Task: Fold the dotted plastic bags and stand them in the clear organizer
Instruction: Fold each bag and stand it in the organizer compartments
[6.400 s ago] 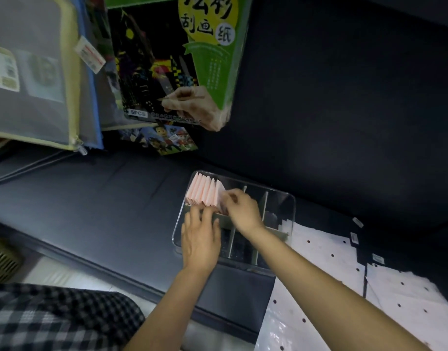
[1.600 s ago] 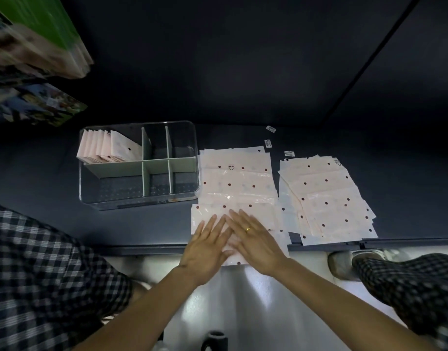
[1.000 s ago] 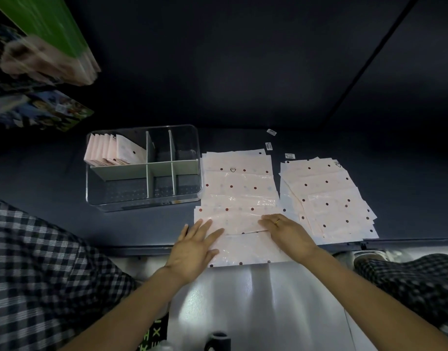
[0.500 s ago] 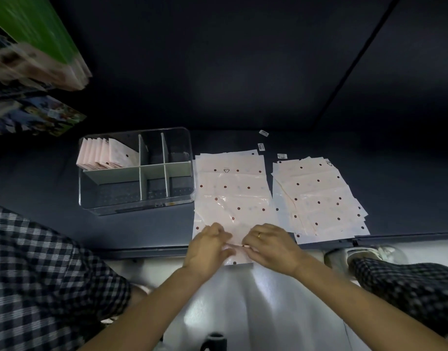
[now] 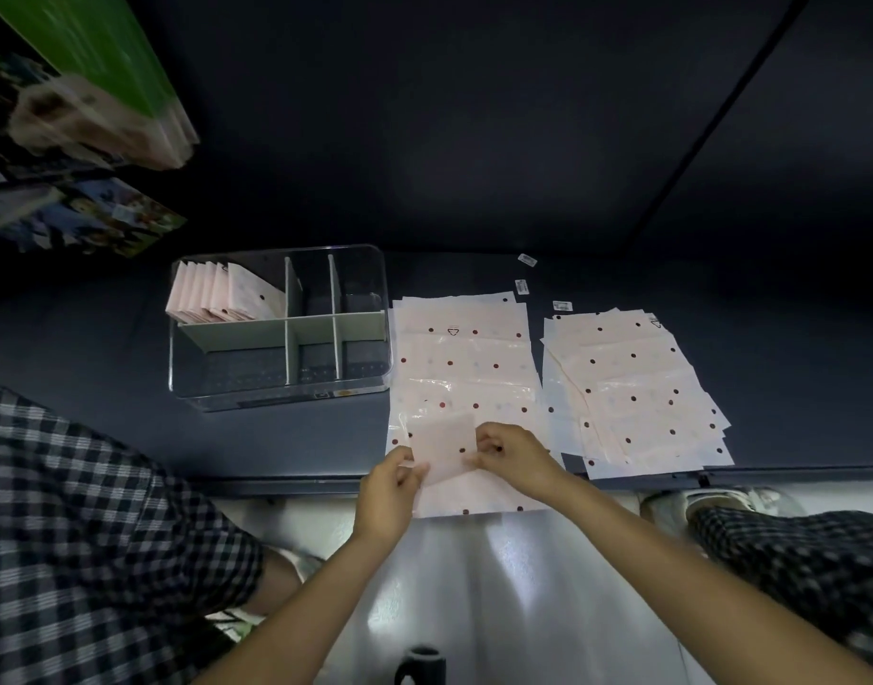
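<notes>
Dotted plastic bags lie in two flat stacks on the dark tabletop point(image 5: 474, 215): the left stack point(image 5: 461, 358) sits just beside the right wall of the clear organizer point(image 5: 276, 393) and hangs over the tabletop's near edge, while the right stack point(image 5: 632, 388), fanned and slightly skewed, reaches that same edge. A folded bag point(image 5: 444, 444) is held above the near end of the left stack, at the tabletop's near edge. The left hand point(image 5: 387, 491) pinches its lower left corner, thumb and fingers curled onto the plastic. The right hand point(image 5: 516, 457) grips its right side, fingers curled round that edge.

The organizer stands on the tabletop towards the near left, split by pale green dividers point(image 5: 296, 328) into compartments. A row of folded bags point(image 5: 222, 294) stands upright, leaning a little, in its far left compartment; whether the other compartments hold anything cannot be told. Three small labels point(image 5: 523, 284) lie on the tabletop beyond the stacks.

Checked trousers point(image 5: 93, 536) show at the lower left and lower right, and a shoe point(image 5: 706, 501) shows just below the tabletop's near edge at the right. A green-edged packet point(image 5: 93, 81), blurred, and a colourful printed sheet point(image 5: 93, 224) hang at the upper left.
</notes>
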Demonstrator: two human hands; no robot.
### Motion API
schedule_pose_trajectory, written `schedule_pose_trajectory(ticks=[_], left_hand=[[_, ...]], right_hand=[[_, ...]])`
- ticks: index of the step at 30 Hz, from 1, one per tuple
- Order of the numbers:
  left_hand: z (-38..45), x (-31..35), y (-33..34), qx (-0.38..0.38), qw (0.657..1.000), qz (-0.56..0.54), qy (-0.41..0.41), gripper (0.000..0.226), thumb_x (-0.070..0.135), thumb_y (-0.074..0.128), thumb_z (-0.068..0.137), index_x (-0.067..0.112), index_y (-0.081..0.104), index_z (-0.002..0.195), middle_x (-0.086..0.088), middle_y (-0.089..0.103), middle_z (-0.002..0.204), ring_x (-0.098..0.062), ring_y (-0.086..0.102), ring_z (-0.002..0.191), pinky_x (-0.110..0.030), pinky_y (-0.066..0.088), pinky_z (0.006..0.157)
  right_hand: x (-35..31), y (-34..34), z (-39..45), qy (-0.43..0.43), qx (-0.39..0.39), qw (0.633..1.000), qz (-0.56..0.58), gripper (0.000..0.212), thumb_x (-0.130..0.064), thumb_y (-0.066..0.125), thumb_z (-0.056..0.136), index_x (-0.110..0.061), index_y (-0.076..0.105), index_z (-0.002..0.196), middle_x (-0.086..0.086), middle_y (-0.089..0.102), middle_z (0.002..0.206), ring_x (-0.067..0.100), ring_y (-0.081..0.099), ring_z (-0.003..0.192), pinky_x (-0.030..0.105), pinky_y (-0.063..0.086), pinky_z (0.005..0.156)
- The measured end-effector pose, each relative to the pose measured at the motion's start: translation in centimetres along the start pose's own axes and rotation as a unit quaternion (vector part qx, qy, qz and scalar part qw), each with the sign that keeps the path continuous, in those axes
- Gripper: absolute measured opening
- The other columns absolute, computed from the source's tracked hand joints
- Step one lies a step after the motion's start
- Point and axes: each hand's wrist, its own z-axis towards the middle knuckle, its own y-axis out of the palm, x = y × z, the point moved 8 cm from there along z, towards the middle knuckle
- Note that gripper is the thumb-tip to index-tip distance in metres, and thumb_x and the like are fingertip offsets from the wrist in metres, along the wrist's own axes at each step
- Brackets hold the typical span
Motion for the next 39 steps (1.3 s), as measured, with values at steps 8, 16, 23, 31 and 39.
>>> schedule_pose_trajectory(ticks=[8, 16, 23, 31, 39], left_hand=[[-1.6, 1.9, -1.3, 0.088, 0.982, 0.137, 0.098, 0.036, 0.008, 0.061, 0.088, 0.012, 0.049, 0.122, -0.004, 0.053, 0.104, -0.021, 0.054, 0.088, -0.041, 0.051, 0.080], [-3.0, 0.9, 3.9, -0.083, 0.803, 0.522, 0.276, 0.078, 0.048, 0.044, 0.095, 0.010, 0.005, 0.150, -0.011, -0.004, 0.157, -0.024, -0.010, 0.144, -0.045, -0.006, 0.116], [-2.4, -1.7, 3.7, -0.126, 0.782, 0.557, 0.248, 0.081, 0.064, 0.024, 0.093, 0.028, -0.030, 0.141, -0.014, -0.036, 0.148, -0.024, -0.042, 0.132, -0.035, -0.025, 0.109], [-1.4, -1.5, 2.5, -0.127, 0.802, 0.534, 0.236, 0.075, 0.066, 0.035, 0.090, 0.047, -0.015, 0.144, -0.016, -0.040, 0.142, -0.027, -0.042, 0.129, -0.034, -0.020, 0.111], [-0.1, -0.8, 1.9, -0.168, 0.795, 0.539, 0.223, 0.073, 0.071, 0.039, 0.085, 0.053, 0.002, 0.144, -0.015, -0.018, 0.156, -0.027, -0.014, 0.145, -0.035, -0.013, 0.112]], right_hand=[[0.6, 0.1, 1.9, 0.044, 0.060, 0.997, -0.020, 0.019, -0.023, 0.063, 0.089, -0.021, 0.056, 0.071, -0.006, 0.060, 0.069, 0.008, 0.053, 0.067, 0.018, 0.038, 0.062], [0.8, 0.5, 3.3, 0.062, 0.066, 0.994, -0.055, 0.014, -0.027, 0.063, 0.089, -0.018, 0.059, 0.079, 0.000, 0.066, 0.087, 0.013, 0.059, 0.082, 0.024, 0.042, 0.071], [-2.0, 0.0, 2.6, -0.032, 0.121, 0.982, 0.139, 0.009, -0.017, 0.055, 0.093, -0.017, 0.063, 0.088, 0.002, 0.066, 0.080, 0.004, 0.059, 0.066, 0.016, 0.048, 0.067], [-0.5, 5.1, 3.3, 0.079, -0.048, 0.905, 0.414, 0.027, -0.013, 0.040, 0.100, -0.006, 0.051, 0.124, 0.013, 0.063, 0.117, 0.020, 0.063, 0.107, 0.027, 0.048, 0.094], [-0.8, 2.2, 4.4, 0.046, 0.064, 0.932, 0.354, 0.030, -0.007, 0.046, 0.097, -0.006, 0.050, 0.126, 0.014, 0.061, 0.121, 0.020, 0.059, 0.111, 0.030, 0.043, 0.101]])
